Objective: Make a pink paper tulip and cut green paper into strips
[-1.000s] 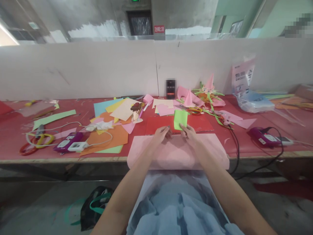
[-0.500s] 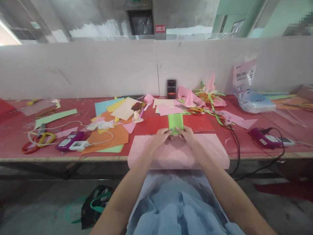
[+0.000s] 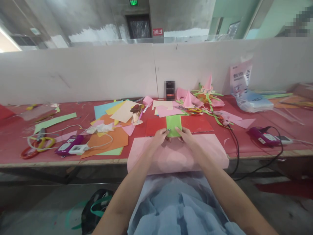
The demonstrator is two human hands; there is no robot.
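Observation:
A small light green paper [image 3: 173, 125] lies upright over a red sheet [image 3: 195, 123] at the middle of the red table [image 3: 19, 143]. My left hand [image 3: 160, 135] pinches its lower left corner, fingers curled. Its lower right corner is pinched by my right hand [image 3: 186, 135] in the same way. Both hands rest at the far edge of a large pink sheet [image 3: 178, 155] that hangs over the table's near edge towards my lap.
Orange, yellow and blue papers [image 3: 114, 124] are strewn to the left, with a purple glue gun [image 3: 69, 146] and scissors [image 3: 39, 145]. Pink paper cones [image 3: 189, 98] and green strips sit behind. Another purple glue gun [image 3: 264, 136] with a black cable lies right. A partition wall stands behind.
The green paper moved left from beside my right hand to the centre between both hands. My left hand has taken hold of it too, and it now stands straight.

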